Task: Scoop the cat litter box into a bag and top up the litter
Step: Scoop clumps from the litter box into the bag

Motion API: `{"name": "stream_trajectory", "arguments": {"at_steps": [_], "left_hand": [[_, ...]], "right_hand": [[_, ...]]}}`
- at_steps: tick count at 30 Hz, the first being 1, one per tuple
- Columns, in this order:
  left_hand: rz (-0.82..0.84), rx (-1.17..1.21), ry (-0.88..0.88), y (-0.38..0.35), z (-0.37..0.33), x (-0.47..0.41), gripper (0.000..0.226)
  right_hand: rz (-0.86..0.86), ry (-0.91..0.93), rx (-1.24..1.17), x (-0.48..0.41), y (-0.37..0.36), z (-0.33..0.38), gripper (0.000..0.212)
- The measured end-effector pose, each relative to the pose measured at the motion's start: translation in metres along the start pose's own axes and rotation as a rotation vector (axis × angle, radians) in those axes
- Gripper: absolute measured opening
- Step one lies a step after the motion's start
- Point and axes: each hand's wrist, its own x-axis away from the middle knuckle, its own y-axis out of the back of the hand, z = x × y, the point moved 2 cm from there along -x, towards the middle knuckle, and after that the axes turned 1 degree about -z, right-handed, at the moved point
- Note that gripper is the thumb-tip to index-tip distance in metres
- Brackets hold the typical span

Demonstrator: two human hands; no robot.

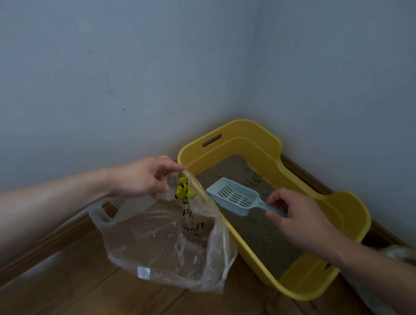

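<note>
— While the yellow litter box (349,209) sits in the wall corner on the wooden floor (84,294), what do the hands do?
— Left hand (142,178) pinches a clear plastic bag (166,240) by its rim, just beside the box. Right hand (299,221) grips the pale blue scoop (236,196) by its handle, above the litter (254,232).
</note>
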Motion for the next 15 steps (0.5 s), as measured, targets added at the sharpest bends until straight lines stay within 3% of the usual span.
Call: {"name": "stream_trajectory", "arguments": {"at_steps": [3,12,15], "left_hand": [[-0.025,-0.013,-0.021,-0.002,-0.001,-0.002,0.056],[-0.039,0.023,0.006,-0.004,-0.005,-0.010,0.059],[-0.040,0.032,-0.005,-0.009,-0.008,-0.013,0.059]], "right_hand": [[0.076,-0.099,0.141,-0.011,-0.011,-0.023,0.028],[0.249,-0.300,0.437,-0.021,-0.019,-0.068,0.010],[0.280,-0.325,0.491,-0.021,-0.014,-0.069,0.017]]}}
